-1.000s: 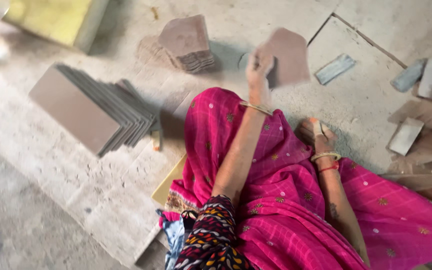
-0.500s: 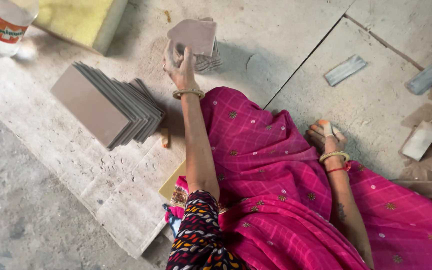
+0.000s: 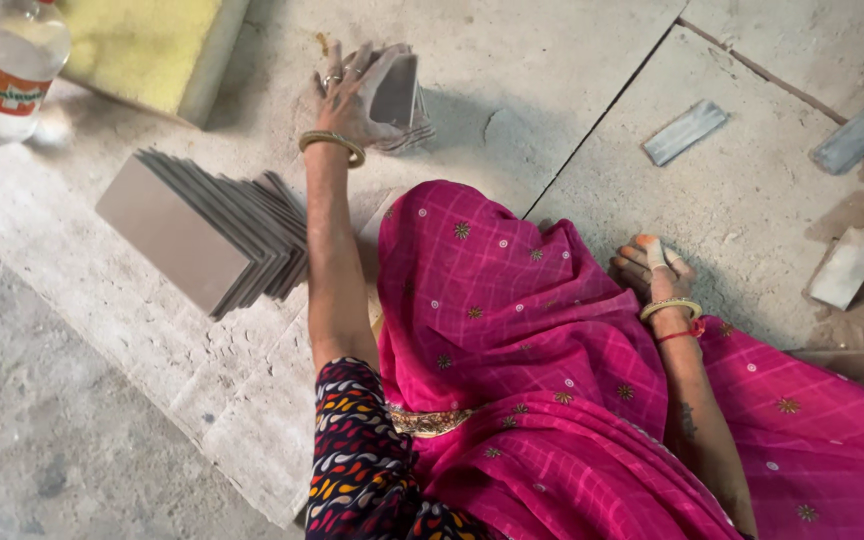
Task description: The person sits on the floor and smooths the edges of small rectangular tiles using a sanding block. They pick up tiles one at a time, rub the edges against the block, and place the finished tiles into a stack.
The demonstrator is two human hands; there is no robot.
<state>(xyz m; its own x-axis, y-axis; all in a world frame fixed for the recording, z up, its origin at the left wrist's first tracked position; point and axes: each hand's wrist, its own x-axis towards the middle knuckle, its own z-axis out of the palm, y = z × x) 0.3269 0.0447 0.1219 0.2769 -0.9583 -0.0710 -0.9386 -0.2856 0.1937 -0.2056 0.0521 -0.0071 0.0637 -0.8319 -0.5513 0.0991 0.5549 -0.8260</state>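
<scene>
While fingers [image 3: 357, 80] clasp tile [image 3: 394, 90]; right hand [image 3: 652, 268] flat.

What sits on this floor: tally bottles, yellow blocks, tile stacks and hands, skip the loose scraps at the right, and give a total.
Plastic bottle: 1
Yellow block: 1
Tile stacks: 2, the fanned stack and the small stack held by the left hand
Hands: 2, left hand and right hand
Total: 6

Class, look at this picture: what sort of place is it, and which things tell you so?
Probably a tile-cutting work floor or building site: a fanned stack of grey-brown rectangular tiles, cut tile offcuts scattered about, and a dusty bare concrete floor.
</scene>
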